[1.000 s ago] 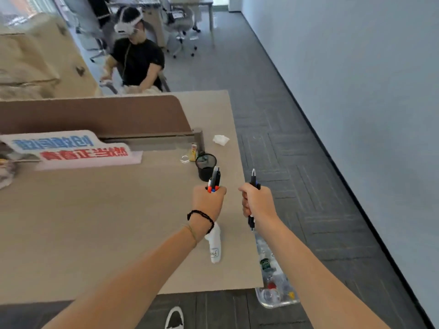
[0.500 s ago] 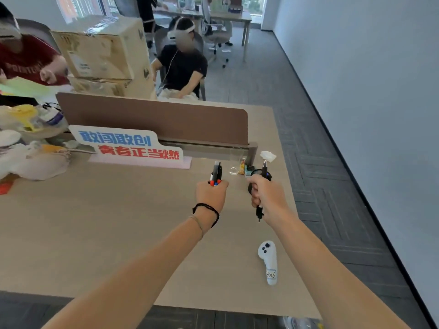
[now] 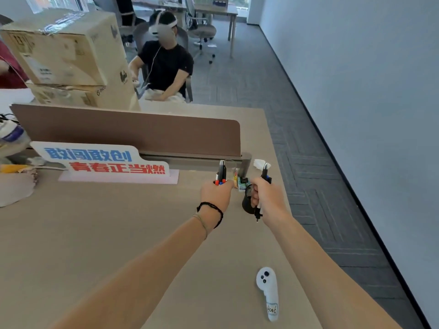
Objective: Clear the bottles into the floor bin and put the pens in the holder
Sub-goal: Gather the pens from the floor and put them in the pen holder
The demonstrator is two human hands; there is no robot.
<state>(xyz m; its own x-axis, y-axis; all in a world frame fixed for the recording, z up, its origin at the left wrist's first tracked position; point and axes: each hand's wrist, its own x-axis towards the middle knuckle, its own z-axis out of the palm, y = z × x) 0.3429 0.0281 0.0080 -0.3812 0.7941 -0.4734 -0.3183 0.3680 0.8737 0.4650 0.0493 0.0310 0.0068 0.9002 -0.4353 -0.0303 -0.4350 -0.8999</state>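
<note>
My left hand [image 3: 216, 193] is closed around a bunch of pens [image 3: 221, 173] that stick up out of the fist, with red and blue caps showing. My right hand [image 3: 266, 195] grips a single black pen [image 3: 264, 172] upright, its tip poking out below the fist. The black mesh pen holder [image 3: 246, 202] stands on the desk between the hands, mostly hidden behind my right hand. No bottles or floor bin are in view.
A white controller [image 3: 269, 293] lies on the desk [image 3: 95, 233] near its front right edge. A sign with blue and red letters [image 3: 102, 162] leans against the brown divider [image 3: 130, 131]. Small items [image 3: 238, 181] and a white tissue [image 3: 259, 163] sit behind the holder. A seated person [image 3: 166, 65] and stacked boxes [image 3: 69, 58] are beyond.
Both hands moved forward towards the holder, each keeping its pens. The view lifted off the floor, so the clear bin with bottles dropped out of sight, and my right hand now covers the holder.
</note>
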